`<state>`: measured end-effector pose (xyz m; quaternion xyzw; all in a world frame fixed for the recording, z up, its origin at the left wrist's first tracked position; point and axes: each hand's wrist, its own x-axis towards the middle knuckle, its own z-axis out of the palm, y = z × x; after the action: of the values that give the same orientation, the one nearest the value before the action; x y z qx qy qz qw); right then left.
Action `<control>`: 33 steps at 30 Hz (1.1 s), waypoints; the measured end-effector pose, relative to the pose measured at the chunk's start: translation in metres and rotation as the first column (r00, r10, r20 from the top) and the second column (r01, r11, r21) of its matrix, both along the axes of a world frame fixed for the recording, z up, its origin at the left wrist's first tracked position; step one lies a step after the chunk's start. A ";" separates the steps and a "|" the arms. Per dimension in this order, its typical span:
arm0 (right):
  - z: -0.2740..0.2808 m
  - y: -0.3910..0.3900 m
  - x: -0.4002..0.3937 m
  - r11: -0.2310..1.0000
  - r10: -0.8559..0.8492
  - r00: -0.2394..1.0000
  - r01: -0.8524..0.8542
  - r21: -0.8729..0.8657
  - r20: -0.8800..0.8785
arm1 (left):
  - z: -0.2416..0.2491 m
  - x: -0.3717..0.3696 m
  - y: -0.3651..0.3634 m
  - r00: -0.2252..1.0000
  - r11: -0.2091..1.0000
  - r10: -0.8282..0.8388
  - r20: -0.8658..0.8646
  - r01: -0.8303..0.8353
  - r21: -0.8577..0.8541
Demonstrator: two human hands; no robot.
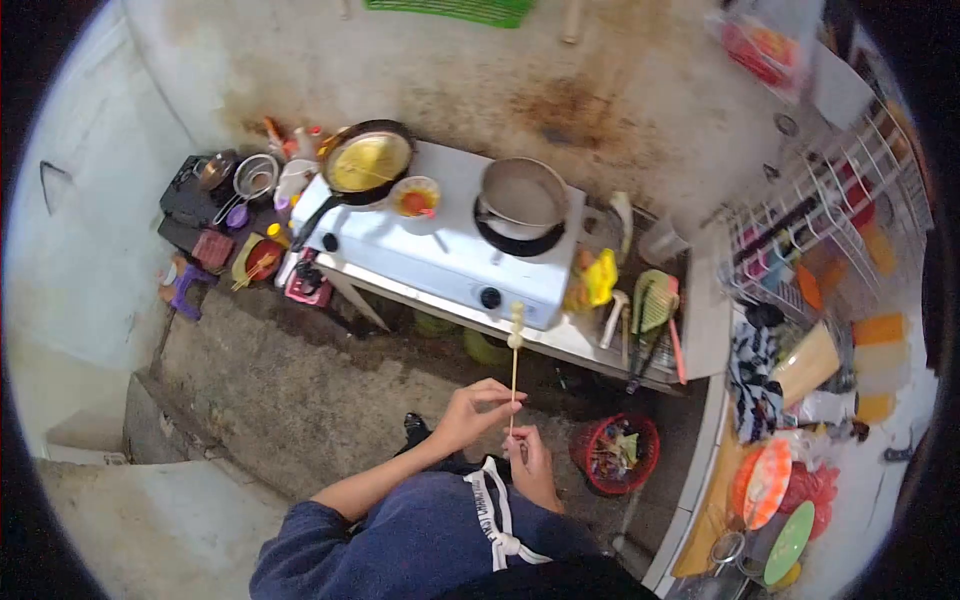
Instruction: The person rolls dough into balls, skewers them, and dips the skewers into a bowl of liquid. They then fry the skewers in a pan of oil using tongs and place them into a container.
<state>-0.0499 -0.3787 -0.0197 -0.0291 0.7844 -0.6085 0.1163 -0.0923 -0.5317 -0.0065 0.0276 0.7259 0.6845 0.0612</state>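
A thin wooden skewer stands nearly upright in front of me, with several small pale balls threaded on its upper end. My left hand pinches the stick between thumb and fingertips, partway down. Below it, my right hand has its fingers closed around the stick's lower end. Past the skewer tip is the white two-burner stove. On its left burner sits a black frying pan with something yellow inside. A grey pot occupies the right burner, and a small bowl of orange-red sauce stands between them.
A red waste basket is on the floor at my right. Utensils, including a hammer-like tool, lie right of the stove. A dish rack and an orange basin are farther right. Beside the stove's left end is a plate with skewers.
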 end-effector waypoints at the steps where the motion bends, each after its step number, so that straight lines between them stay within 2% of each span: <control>1: 0.001 -0.021 -0.009 0.997 0.083 0.996 -0.083 0.000 0.022 | -0.002 0.001 -0.022 1.000 1.000 0.017 0.012 -0.017 -0.008; 3: -0.004 -0.064 -0.021 0.976 0.216 0.975 -0.213 -0.056 0.050 | -0.008 0.003 -0.066 0.991 0.991 0.135 -0.008 -0.135 -0.011; 4: -0.008 -0.082 -0.025 0.973 0.225 0.973 -0.220 -0.072 0.057 | -0.009 0.006 -0.086 0.990 0.989 0.143 0.001 -0.143 -0.026; 6: -0.018 -0.118 -0.042 0.878 0.356 0.896 -0.223 -0.423 0.267 | -0.012 0.001 -0.120 0.977 0.976 0.210 0.023 -0.209 -0.053; 7: -0.027 -0.134 -0.048 0.833 0.379 0.891 -0.212 -0.511 0.248 | -0.021 -0.002 -0.133 0.969 0.966 0.245 -0.028 -0.247 -0.073; 10: -0.041 -0.172 -0.074 0.810 0.375 0.893 -0.187 -0.555 0.247 | -0.036 -0.015 -0.166 0.955 0.953 0.293 -0.048 -0.296 -0.066; 12: -0.046 -0.190 -0.101 0.867 0.340 0.900 -0.187 -0.461 0.274 | -0.046 -0.025 -0.183 0.939 0.940 0.340 -0.056 -0.341 -0.015; 14: -0.054 -0.204 -0.131 0.862 0.338 0.917 -0.210 -0.462 0.213 | -0.056 -0.038 -0.199 0.906 0.903 0.424 0.014 -0.424 0.070; 16: -0.063 -0.218 -0.161 0.868 0.310 0.926 -0.182 -0.461 0.217 | -0.057 -0.052 -0.214 0.897 0.896 0.442 -0.002 -0.442 0.037; 17: -0.069 -0.225 -0.179 0.876 0.297 0.930 -0.175 -0.450 0.215 | -0.057 -0.060 -0.222 0.896 0.894 0.439 0.063 -0.443 0.070; 18: -0.071 -0.232 -0.192 0.883 0.281 0.934 -0.162 -0.440 0.222 | -0.052 -0.066 -0.227 0.892 0.890 0.430 0.137 -0.445 0.098; 19: -0.074 -0.239 -0.205 0.881 0.274 0.935 -0.150 -0.448 0.225 | -0.044 -0.074 -0.232 0.896 0.902 0.425 0.129 -0.431 0.026; 22: -0.083 -0.261 -0.243 0.871 0.198 0.932 -0.025 -0.490 0.305 | -0.038 -0.100 -0.247 0.930 0.939 0.343 0.135 -0.342 -0.035; 24: -0.093 -0.272 -0.260 0.891 0.152 0.957 -0.024 -0.453 0.248 | -0.036 -0.117 -0.254 0.935 0.952 0.301 0.186 -0.306 -0.004; 26: -0.104 -0.280 -0.272 0.873 0.133 0.961 0.001 -0.488 0.242 | -0.038 -0.131 -0.261 0.925 0.959 0.255 0.281 -0.278 0.047; 28: -0.111 -0.286 -0.280 0.860 0.085 0.963 0.059 -0.507 0.256 | -0.043 -0.142 -0.267 0.938 0.969 0.227 0.264 -0.243 0.031; 30: -0.117 -0.288 -0.284 0.867 0.061 0.962 0.081 -0.492 0.267 | -0.047 -0.151 -0.271 0.941 0.968 0.202 0.272 -0.234 0.090; 31: -0.117 -0.290 -0.284 0.872 0.053 0.960 0.089 -0.481 0.273 | -0.046 -0.154 -0.274 0.925 0.966 0.177 0.336 -0.229 0.123; 33: -0.123 -0.294 -0.285 0.878 0.025 0.961 0.110 -0.466 0.275 | -0.053 -0.162 -0.281 0.940 0.964 0.145 0.308 -0.205 0.170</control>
<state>-0.3345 -0.6724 -0.1432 0.0446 0.5873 -0.7833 0.1989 -0.2542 -0.8125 -0.0598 -0.1331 0.6360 0.7531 0.1036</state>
